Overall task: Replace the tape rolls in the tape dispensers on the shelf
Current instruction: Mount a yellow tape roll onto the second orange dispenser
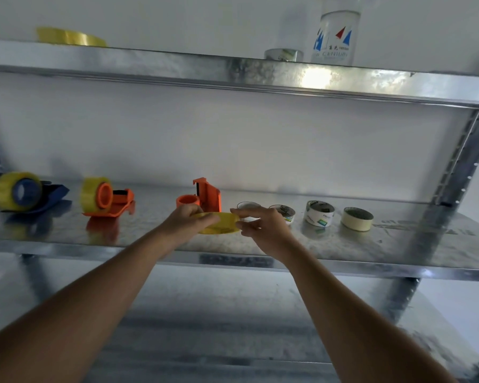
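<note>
A yellow tape roll (221, 223) lies flat just above the metal shelf (371, 244), held between both hands. My left hand (187, 219) grips its left side; my right hand (256, 221) pinches its right edge. Right behind it stands an orange dispenser (205, 196) with a bare hub and no roll. Further left are an orange dispenser (105, 199) carrying a yellow roll and a blue dispenser (22, 193) with a yellow roll.
Several nearly used-up tape cores (320, 212) and a cream roll (357, 218) sit in a row on the right. The upper shelf holds a yellow roll (69, 37), a clear roll (284, 55) and a bottle (335, 34). A steel upright (454, 167) stands at right.
</note>
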